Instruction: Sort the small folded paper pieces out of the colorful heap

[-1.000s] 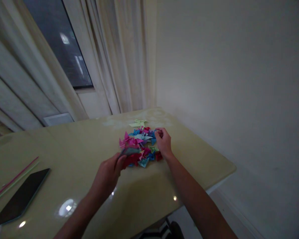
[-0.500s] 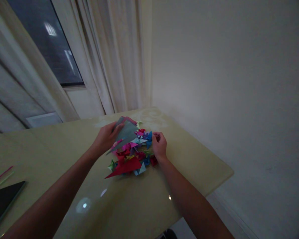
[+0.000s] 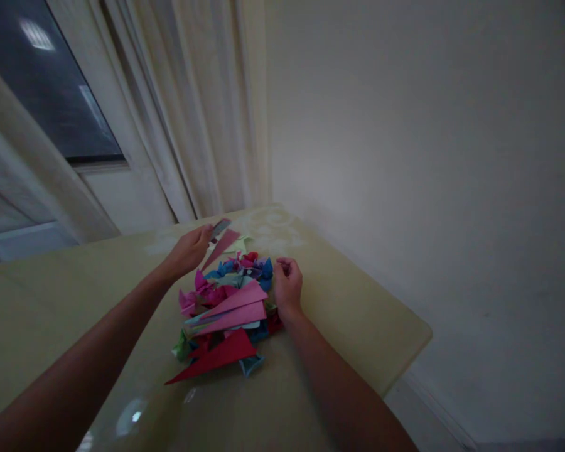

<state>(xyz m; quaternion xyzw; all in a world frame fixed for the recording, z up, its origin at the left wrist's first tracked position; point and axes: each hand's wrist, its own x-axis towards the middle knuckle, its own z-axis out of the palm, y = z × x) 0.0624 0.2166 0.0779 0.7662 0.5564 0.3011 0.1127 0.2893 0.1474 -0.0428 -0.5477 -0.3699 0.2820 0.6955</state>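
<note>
Left hand, left of centre, fingers clamped on grey folded paper; pink strip just below, can't tell if gripped. Right hand, centre frame, fingers curled beside origami heap; can't tell if holding anything. Heap sits lower centre on table, pink folded pieces on top, red piece at near edge.

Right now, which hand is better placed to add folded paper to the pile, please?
Probably the left hand: it holds folded paper beside the pile; none shows in the right hand.
</note>
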